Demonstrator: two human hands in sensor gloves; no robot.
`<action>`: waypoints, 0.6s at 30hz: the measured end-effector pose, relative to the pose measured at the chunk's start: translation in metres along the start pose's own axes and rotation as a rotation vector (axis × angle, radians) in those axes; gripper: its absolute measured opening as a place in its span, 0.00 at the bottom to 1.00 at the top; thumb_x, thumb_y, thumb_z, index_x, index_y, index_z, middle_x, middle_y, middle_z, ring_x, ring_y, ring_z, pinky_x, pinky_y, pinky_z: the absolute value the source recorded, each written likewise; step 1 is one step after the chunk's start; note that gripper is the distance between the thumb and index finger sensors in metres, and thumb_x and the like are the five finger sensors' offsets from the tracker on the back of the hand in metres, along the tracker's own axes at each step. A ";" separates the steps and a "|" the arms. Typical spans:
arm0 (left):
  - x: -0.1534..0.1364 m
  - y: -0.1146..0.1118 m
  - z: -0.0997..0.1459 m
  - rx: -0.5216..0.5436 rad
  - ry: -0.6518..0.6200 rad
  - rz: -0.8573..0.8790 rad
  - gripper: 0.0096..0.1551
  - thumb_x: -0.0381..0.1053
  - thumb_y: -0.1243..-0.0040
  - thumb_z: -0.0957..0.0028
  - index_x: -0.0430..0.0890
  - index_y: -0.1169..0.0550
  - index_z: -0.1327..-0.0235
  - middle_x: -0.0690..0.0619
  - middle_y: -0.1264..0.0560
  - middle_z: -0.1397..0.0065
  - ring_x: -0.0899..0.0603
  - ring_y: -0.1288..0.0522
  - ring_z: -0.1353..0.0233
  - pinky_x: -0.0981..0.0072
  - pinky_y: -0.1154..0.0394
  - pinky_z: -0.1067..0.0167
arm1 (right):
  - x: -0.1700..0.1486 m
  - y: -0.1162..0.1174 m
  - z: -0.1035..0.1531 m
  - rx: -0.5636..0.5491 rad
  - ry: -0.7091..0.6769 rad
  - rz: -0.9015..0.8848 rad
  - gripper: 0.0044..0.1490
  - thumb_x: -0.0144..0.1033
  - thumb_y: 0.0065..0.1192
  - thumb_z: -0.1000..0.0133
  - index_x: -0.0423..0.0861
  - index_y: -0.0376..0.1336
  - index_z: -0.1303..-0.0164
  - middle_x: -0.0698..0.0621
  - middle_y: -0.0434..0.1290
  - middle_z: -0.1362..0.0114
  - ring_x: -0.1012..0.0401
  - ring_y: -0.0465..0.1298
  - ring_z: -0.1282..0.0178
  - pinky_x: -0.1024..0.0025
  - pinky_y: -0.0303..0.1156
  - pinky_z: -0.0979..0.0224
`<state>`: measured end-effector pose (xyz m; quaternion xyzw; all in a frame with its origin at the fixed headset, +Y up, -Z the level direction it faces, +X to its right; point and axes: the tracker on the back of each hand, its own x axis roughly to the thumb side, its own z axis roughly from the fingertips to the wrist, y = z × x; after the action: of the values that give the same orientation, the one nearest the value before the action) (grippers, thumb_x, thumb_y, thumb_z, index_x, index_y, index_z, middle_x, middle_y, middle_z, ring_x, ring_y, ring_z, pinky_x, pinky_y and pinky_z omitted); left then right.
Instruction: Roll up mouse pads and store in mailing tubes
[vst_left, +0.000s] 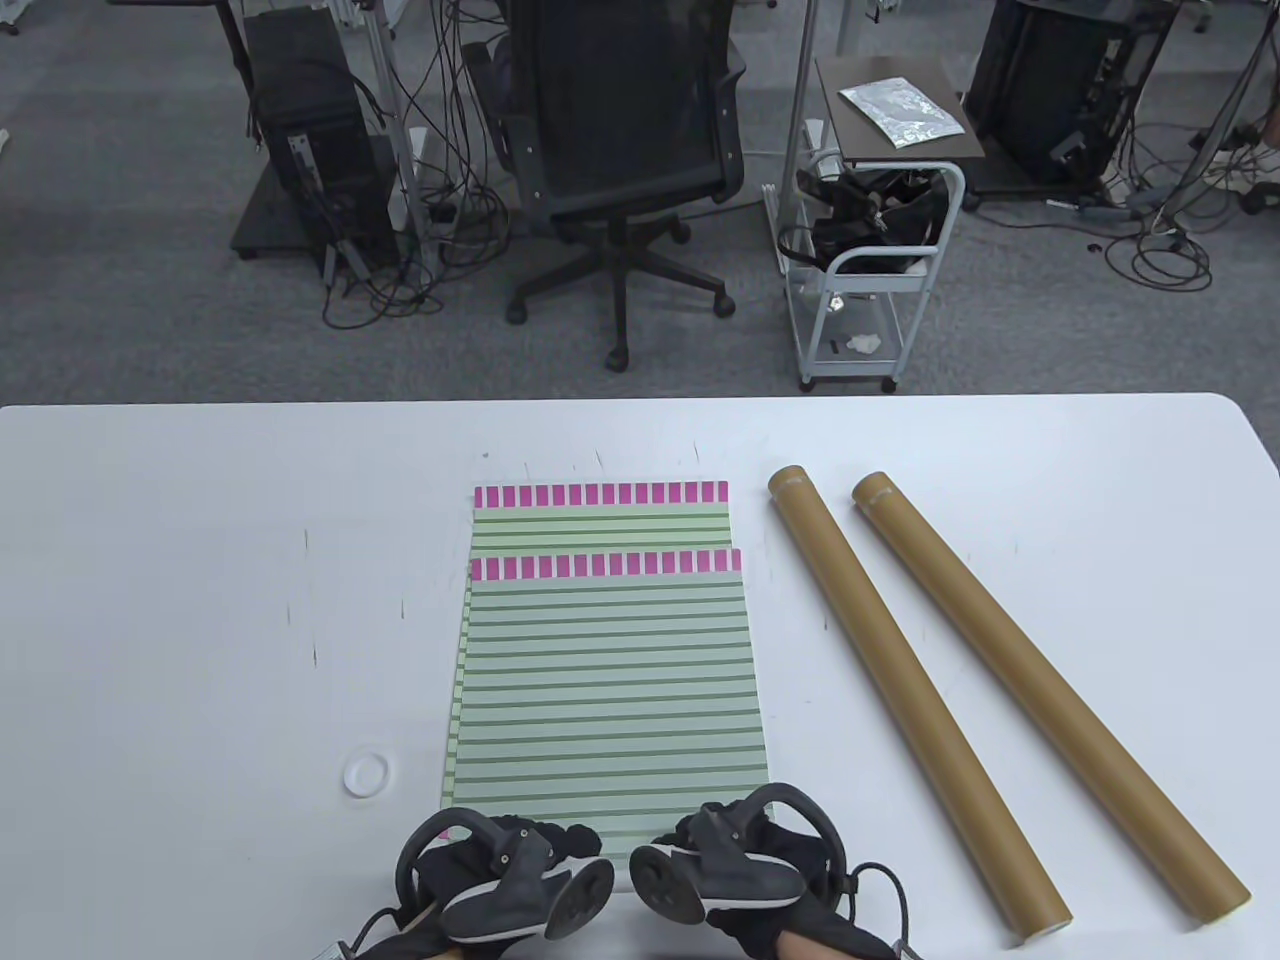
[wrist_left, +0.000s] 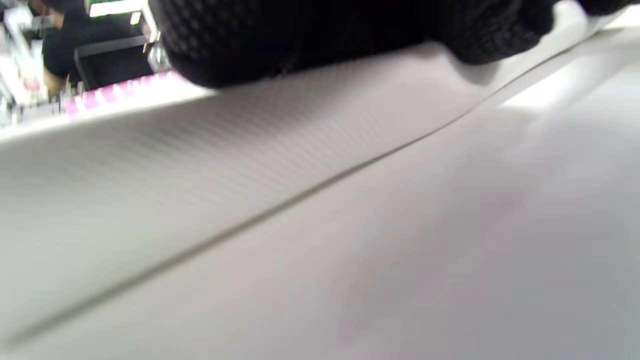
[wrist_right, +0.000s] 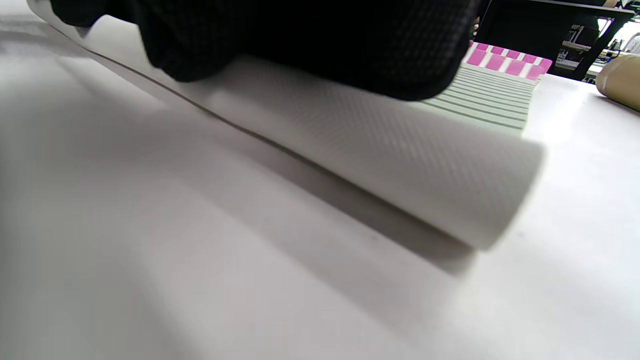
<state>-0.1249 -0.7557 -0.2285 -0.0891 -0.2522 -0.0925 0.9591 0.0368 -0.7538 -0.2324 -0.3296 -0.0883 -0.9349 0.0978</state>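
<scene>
Green-striped top mouse pad (vst_left: 610, 690) lies on a second pad (vst_left: 600, 515) at the tabletop (vst_left: 200, 600) centre, long axis running from near edge to far edge, pink bands at the far ends. Its near end is curled up into a short roll, white underside showing in both wrist views. Left hand (vst_left: 500, 870) and right hand (vst_left: 740, 860) sit side by side on that roll at the near edge, fingers curved over it, pressing/holding it.

Progress, as I judge it: early. First roll just begun, most of the pad flat; second pad untouched.

Two brown mailing tubes (vst_left: 910, 700) (vst_left: 1050, 690) lie right of the pads, near ends angled toward the near right corner, nothing visibly in them. White cap (vst_left: 366, 774) left of pads.
</scene>
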 end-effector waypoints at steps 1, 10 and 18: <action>-0.002 0.000 -0.001 -0.001 0.009 0.007 0.26 0.61 0.43 0.59 0.63 0.29 0.45 0.65 0.16 0.55 0.57 0.13 0.58 0.80 0.17 0.65 | 0.000 0.002 -0.001 -0.008 0.002 0.018 0.30 0.38 0.59 0.51 0.53 0.64 0.36 0.54 0.76 0.43 0.60 0.79 0.50 0.66 0.78 0.42; 0.003 -0.007 -0.007 0.005 0.061 -0.099 0.20 0.59 0.48 0.55 0.72 0.28 0.49 0.61 0.31 0.32 0.54 0.22 0.40 0.74 0.21 0.50 | 0.007 0.008 -0.003 -0.052 0.004 0.173 0.29 0.32 0.51 0.47 0.56 0.59 0.33 0.54 0.71 0.37 0.58 0.79 0.47 0.65 0.78 0.41; 0.017 -0.006 0.003 0.113 -0.058 -0.266 0.22 0.56 0.48 0.52 0.72 0.34 0.44 0.70 0.25 0.43 0.58 0.19 0.48 0.80 0.20 0.53 | 0.003 0.011 -0.010 -0.027 0.033 0.138 0.29 0.35 0.49 0.47 0.57 0.55 0.33 0.55 0.68 0.36 0.57 0.75 0.45 0.62 0.75 0.39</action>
<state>-0.1134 -0.7634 -0.2170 -0.0033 -0.2941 -0.2019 0.9342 0.0311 -0.7674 -0.2368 -0.3207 -0.0513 -0.9323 0.1590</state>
